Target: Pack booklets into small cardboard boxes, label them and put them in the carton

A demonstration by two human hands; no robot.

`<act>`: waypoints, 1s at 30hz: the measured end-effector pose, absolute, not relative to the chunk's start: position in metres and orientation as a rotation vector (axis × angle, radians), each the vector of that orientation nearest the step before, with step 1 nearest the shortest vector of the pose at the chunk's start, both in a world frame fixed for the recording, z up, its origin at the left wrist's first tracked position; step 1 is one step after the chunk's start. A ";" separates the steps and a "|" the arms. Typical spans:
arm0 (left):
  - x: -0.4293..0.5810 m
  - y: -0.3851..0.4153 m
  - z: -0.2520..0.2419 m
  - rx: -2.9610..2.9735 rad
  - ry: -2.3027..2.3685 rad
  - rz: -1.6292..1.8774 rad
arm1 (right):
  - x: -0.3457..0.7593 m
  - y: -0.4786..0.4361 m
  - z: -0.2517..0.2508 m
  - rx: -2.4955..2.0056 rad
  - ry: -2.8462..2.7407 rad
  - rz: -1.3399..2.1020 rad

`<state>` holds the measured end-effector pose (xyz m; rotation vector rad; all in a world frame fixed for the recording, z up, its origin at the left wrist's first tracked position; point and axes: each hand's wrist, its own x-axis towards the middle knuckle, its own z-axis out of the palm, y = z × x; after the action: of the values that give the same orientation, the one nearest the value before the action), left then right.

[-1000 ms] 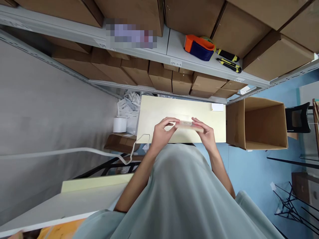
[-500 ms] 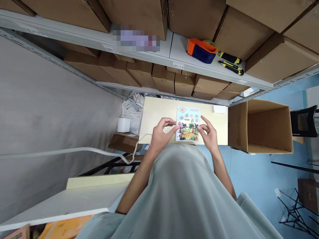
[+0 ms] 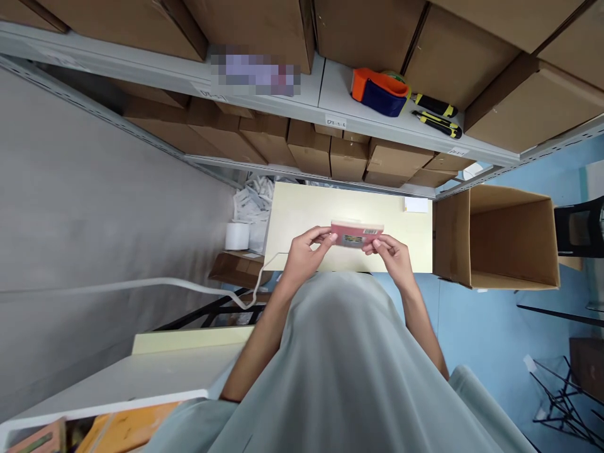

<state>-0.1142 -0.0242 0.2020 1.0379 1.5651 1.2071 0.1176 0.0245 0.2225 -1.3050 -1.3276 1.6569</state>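
Both hands hold a thin booklet (image 3: 356,234) over the pale yellow table (image 3: 302,211). The booklet is tilted so that its pink back with a barcode label faces me. My left hand (image 3: 304,255) pinches its left edge with curled fingers. My right hand (image 3: 391,255) pinches its right edge the same way. My pale green shirt fills the lower middle of the view and hides the table's near edge.
An open, hollow cardboard box (image 3: 500,236) stands right of the table. Shelves behind hold several closed cartons, an orange and blue tape dispenser (image 3: 380,91) and two yellow-black utility knives (image 3: 434,115). White paper rolls (image 3: 236,236) and loose packets lie left of the table. A white cable (image 3: 141,286) trails left.
The booklet was edge-on, then its colourful picture cover faced me, and now it is flipped to show its pink back. Both hands kept their grip on its edges.
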 end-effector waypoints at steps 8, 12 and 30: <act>-0.107 -0.027 0.201 0.946 1.523 1.182 | 0.116 0.019 0.223 -1.366 -1.296 1.641; -0.107 -0.030 0.206 1.018 1.500 1.201 | 0.116 0.016 0.224 -1.387 -1.295 1.562; -0.064 -0.041 0.210 1.018 1.568 1.232 | 0.099 -0.019 0.222 -1.480 -1.801 1.124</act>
<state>-0.0639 -0.0406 0.2097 1.0184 1.5678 1.2319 0.0987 -0.0193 0.2221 -1.4804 -1.8012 1.1241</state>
